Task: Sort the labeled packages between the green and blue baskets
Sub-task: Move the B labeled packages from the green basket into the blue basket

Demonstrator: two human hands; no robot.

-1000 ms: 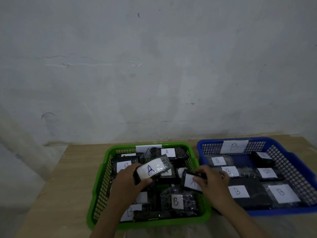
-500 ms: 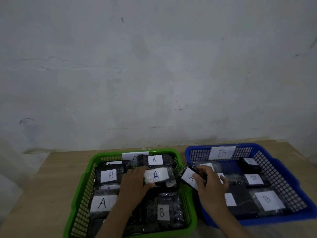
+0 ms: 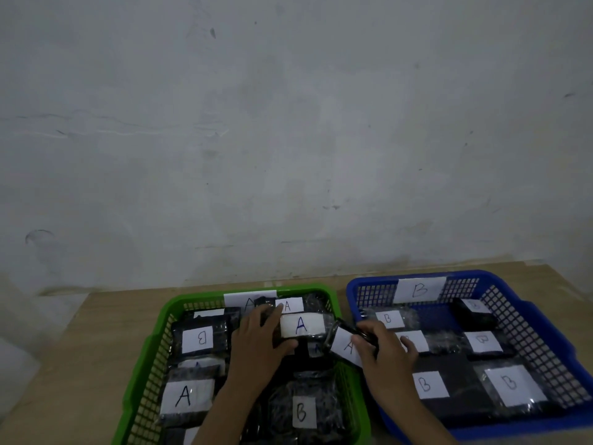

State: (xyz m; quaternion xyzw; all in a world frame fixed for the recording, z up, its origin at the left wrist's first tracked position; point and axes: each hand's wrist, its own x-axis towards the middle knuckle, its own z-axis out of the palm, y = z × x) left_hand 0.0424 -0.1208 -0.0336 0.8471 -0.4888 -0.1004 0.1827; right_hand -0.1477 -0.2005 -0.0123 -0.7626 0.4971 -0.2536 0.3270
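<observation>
While over green basket (image 3: 150, 354): left hand (image 3: 256, 345) is gripping an A package (image 3: 301, 326).
Right hand (image 3: 385, 358): fingers are pinching another A package (image 3: 345, 345).

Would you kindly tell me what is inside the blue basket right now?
The blue basket holds dark wrapped packages with white B labels, such as one near the front. The right hand covers part of one label, and anything beneath the packages is hidden.

Left hand (image 3: 256, 345) and right hand (image 3: 385, 354) both forward, fingers curled, each gripping something.
</observation>
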